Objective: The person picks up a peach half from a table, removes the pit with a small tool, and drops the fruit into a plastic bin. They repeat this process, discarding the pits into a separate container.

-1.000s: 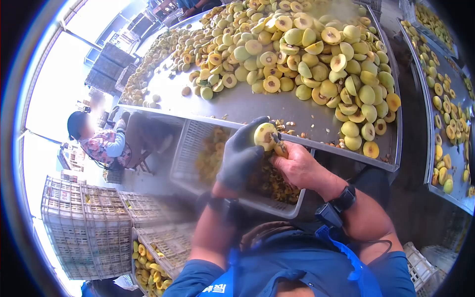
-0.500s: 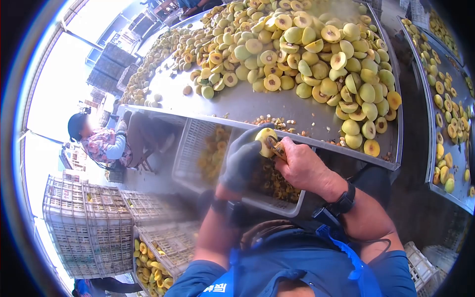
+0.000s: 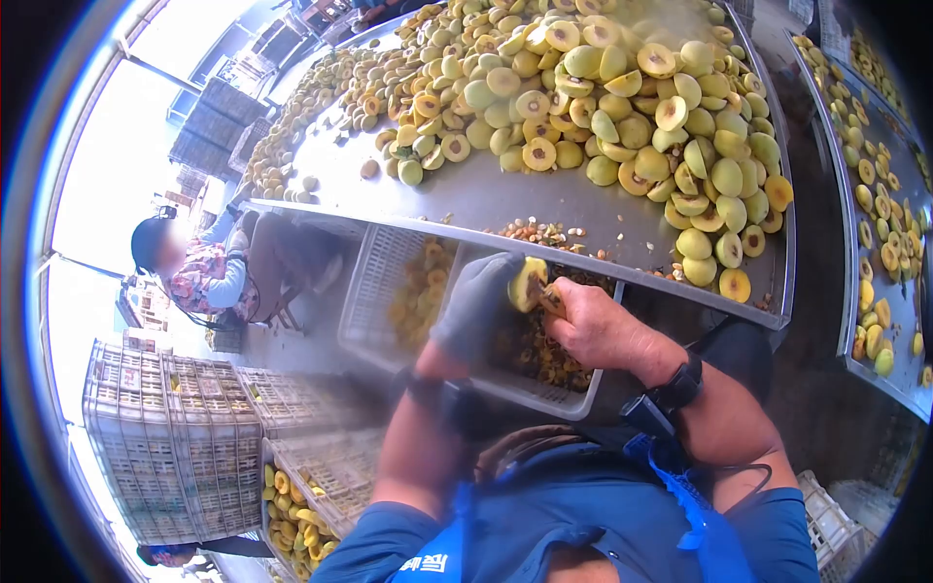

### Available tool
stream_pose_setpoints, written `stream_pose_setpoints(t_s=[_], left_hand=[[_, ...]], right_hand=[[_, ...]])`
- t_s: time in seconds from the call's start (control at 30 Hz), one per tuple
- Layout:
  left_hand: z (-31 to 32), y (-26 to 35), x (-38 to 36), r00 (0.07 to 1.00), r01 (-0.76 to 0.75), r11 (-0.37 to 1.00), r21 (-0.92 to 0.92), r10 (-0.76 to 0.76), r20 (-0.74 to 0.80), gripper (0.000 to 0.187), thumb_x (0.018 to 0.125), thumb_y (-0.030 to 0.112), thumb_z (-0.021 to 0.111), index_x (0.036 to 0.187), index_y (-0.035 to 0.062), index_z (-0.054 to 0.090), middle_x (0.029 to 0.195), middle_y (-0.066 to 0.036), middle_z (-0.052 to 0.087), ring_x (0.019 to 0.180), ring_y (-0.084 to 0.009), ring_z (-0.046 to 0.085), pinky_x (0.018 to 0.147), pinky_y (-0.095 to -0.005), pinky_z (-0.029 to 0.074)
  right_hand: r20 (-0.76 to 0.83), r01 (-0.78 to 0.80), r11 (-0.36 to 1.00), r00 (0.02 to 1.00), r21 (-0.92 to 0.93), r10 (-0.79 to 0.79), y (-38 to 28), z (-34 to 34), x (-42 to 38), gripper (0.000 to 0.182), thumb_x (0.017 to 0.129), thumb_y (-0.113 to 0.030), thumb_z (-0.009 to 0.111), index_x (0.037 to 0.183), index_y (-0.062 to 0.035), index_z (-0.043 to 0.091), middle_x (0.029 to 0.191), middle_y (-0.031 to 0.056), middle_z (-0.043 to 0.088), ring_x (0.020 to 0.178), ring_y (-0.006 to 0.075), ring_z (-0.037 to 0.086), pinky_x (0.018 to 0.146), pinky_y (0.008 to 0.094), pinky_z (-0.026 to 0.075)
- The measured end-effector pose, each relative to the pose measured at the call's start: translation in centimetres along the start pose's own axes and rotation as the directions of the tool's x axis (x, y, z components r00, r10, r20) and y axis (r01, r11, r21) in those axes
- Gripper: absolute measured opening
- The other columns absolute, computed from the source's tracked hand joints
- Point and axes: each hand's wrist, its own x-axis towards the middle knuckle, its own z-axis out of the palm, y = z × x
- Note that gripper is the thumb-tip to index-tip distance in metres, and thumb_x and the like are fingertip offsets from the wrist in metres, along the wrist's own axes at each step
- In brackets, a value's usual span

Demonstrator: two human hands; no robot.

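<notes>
Left hand (image 3: 476, 303), grey-gloved: fingers and thumb wrapped about one yellow-green fruit half (image 3: 525, 284), a firm grip. The half sits at the fingertip end, out beyond the palm, on the side facing the other hand; rounded skin against the glove, cut face with its brown centre turned right.

Right hand (image 3: 595, 325), bare: closed round a small tool (image 3: 555, 302), most of it hidden by the fingers. Tool's working end meets the cut face near the brown centre; how deep it goes, cannot tell. The fruit is borne by the glove; right fingertips just beside it, whether touching cannot be told.

Both hands held in the air, just off the near edge of a metal table (image 3: 544, 199), above a pale crate (image 3: 544, 403) with brown and yellow scraps (image 3: 556, 361) inside. Second crate (image 3: 372, 282) adjoining on the left, yellow pieces in it, blurred.

On the table: a broad heap of fruit halves (image 3: 622, 136), some cut side up, some skin up; scattered stones and bits (image 3: 537, 232) along the near edge, close beyond the hands.

Farther off: another metal table (image 3: 899, 291) at right with more halves; stacked crates (image 3: 170, 447) at lower left; a seated person (image 3: 209, 282) in a flowered top, well apart
</notes>
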Motion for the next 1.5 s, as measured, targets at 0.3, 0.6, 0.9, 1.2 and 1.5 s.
stream_pose_setpoints(t_s=[0.3,0.6,0.9,1.2,1.5], left_hand=[[5.7,0.1,-0.5,0.894,0.132,0.963,-0.234,-0.217,-0.391,0.035,0.107,0.023,0.048,0.110,-0.0034,0.071,0.099,-0.009,0.072,0.089,-0.0164,0.067,0.084,-0.0311,0.054],[3.9,1.8,0.9,0.944,0.117,0.939,-0.323,-0.206,-0.256,0.031,0.103,0.020,0.053,0.100,-0.0050,0.072,0.091,-0.008,0.073,0.079,-0.0144,0.066,0.073,-0.0286,0.053],[5.6,2.1,0.5,0.878,0.063,0.947,-0.315,-0.202,-0.433,0.027,0.102,0.017,0.054,0.102,-0.0042,0.071,0.089,-0.007,0.072,0.079,-0.0135,0.065,0.072,-0.0288,0.052],[5.9,4.2,0.2,0.882,0.171,0.985,-0.002,-0.154,-0.445,0.022,0.103,0.014,0.054,0.103,-0.0024,0.070,0.088,-0.008,0.072,0.077,-0.0156,0.065,0.071,-0.0301,0.052],[5.7,1.0,-0.7,0.938,0.013,0.977,-0.215,-0.087,-0.337,0.031,0.105,0.021,0.051,0.106,-0.0047,0.067,0.096,-0.013,0.072,0.080,-0.0192,0.069,0.073,-0.0310,0.056]], right_hand=[[0.162,0.072,0.983,0.982,0.170,-0.100,-0.6,0.4,0.1,0.027,0.091,-0.009,0.059,0.115,0.0055,0.060,0.102,0.0207,0.072,0.097,0.0281,0.068,0.090,0.0407,0.053],[0.087,0.098,0.994,0.991,0.052,-0.103,-0.9,1.1,-0.7,0.029,0.094,-0.011,0.061,0.119,0.0036,0.061,0.106,0.0205,0.072,0.101,0.0274,0.069,0.092,0.0401,0.053],[-0.031,0.073,0.996,0.997,-0.046,-0.074,-0.4,1.9,-1.2,0.029,0.095,-0.015,0.062,0.116,0.0051,0.059,0.106,0.0305,0.070,0.106,0.0474,0.067,0.090,0.0461,0.053],[0.178,0.187,0.943,0.954,0.277,-0.241,0.9,1.5,-0.5,0.028,0.097,-0.013,0.059,0.119,0.0046,0.061,0.099,0.0186,0.074,0.093,0.0283,0.070,0.086,0.0404,0.054],[0.241,-0.004,0.937,0.967,0.350,-0.086,0.9,1.4,-0.9,0.017,0.103,-0.017,0.059,0.096,-0.0019,0.060,0.077,0.0041,0.061,0.058,0.0142,0.057,0.055,0.0313,0.049]])
